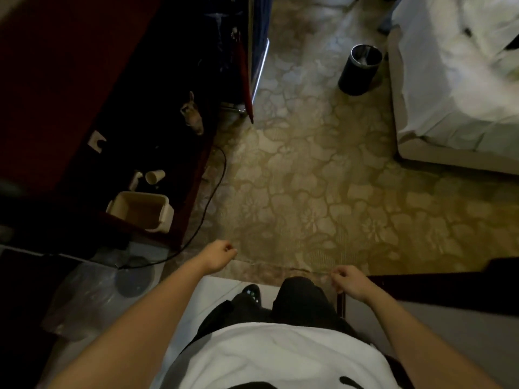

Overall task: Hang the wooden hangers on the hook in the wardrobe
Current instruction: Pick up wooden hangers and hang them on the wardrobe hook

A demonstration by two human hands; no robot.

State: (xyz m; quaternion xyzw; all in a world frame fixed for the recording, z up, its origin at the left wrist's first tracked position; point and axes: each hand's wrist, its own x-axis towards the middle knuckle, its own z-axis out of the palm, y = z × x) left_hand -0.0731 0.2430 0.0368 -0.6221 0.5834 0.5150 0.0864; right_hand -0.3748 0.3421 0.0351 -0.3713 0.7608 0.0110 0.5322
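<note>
Patterned beige carpet (309,192) is filling the middle of the head view, with a person standing at its near edge and looking down. Along the left edge of the carpet a dark red cabinet (70,80) is sitting in shadow; a cream plastic bin (140,210) is resting at its near corner, a tipped paper cup (155,176) is lying just beyond it, and a black cable (213,186) is trailing along the cabinet's front edge onto the carpet. The left hand (219,255) is hanging over the carpet's near edge, fingers curled into a loose fist and gripping nothing. The right hand (348,282) is likewise curling shut on nothing. Farther right, a dark round waste bin (361,70) is standing near the corner of a white bed (455,94). No wooden hangers are showing anywhere.
</note>
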